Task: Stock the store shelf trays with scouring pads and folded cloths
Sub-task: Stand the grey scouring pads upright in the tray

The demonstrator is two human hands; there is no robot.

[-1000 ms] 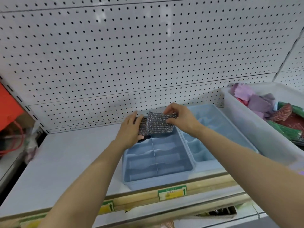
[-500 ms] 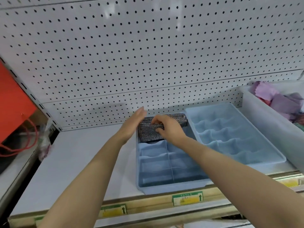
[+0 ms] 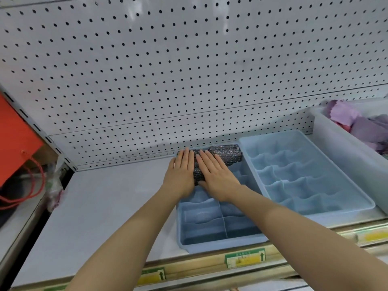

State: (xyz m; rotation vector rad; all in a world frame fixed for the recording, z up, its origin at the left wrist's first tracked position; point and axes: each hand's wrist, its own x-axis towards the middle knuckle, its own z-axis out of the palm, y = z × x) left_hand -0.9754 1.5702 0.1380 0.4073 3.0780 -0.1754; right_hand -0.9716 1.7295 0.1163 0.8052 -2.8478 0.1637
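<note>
Grey glittery scouring pads point(image 3: 227, 155) lie in the back compartments of a blue divided tray point(image 3: 212, 244) on the shelf. My left hand point(image 3: 181, 175) and my right hand point(image 3: 216, 175) lie flat side by side on the pads, fingers straight, pressing down. A sliver of pad point(image 3: 197, 171) shows between the two hands. A second, lighter blue divided tray point(image 3: 315, 214) sits just right of the first. Purple folded cloths point(image 3: 361, 127) lie in a white bin point(image 3: 336, 148) at the far right.
White pegboard point(image 3: 189, 70) backs the shelf. Bare white shelf surface point(image 3: 105, 206) spreads left of the trays. An orange box point(image 3: 14, 135) with red cord sits on the neighbouring shelf at left. Yellow-green price tags point(image 3: 244, 258) line the front rail.
My right hand set the held pad down into the tray's back compartment. Both hands flattened onto the pads. The view shifted left, pushing the bin to the right edge.
</note>
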